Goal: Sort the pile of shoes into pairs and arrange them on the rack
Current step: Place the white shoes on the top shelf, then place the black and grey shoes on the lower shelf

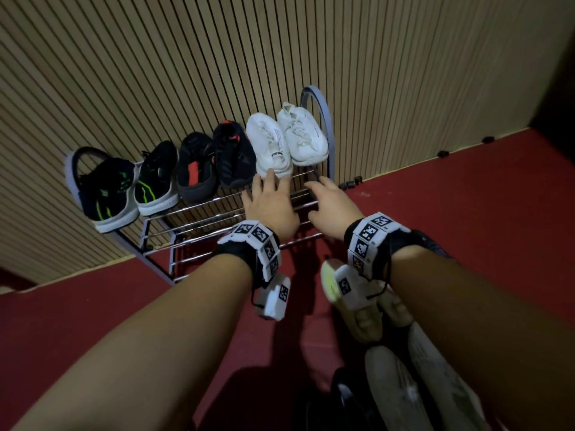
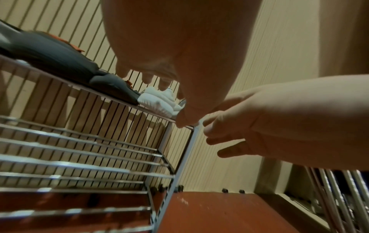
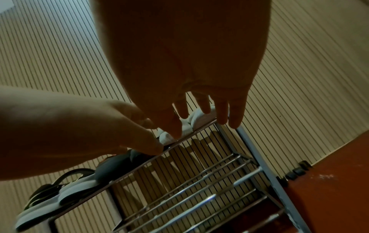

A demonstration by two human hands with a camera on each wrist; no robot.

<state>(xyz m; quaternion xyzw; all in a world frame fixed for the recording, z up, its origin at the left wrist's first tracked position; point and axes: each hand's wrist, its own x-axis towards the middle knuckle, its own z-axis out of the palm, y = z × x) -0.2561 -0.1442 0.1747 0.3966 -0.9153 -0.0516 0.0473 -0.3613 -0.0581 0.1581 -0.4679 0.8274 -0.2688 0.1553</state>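
The metal rack (image 1: 199,209) stands against the slatted wall. Its top shelf carries a black-and-green pair (image 1: 127,188), a black-and-red pair (image 1: 214,160) and a white pair (image 1: 286,141). My left hand (image 1: 267,191) reaches out with straight fingers at the toe of the left white shoe (image 2: 157,100) and holds nothing. Just to its right, my right hand (image 1: 323,194) hovers over the shelf's front rail with relaxed, spread fingers (image 3: 223,113), also holding nothing. Loose shoes lie on the floor under my right forearm: a cream-and-yellow one (image 1: 354,315), pale ones (image 1: 401,387) and a black one (image 1: 342,399).
Red carpet (image 1: 124,321) covers the floor. The rack's lower shelves (image 2: 79,165) are bare rods. Small black objects (image 1: 351,183) lie along the wall base to the right. A dark wall corner rises at the far right.
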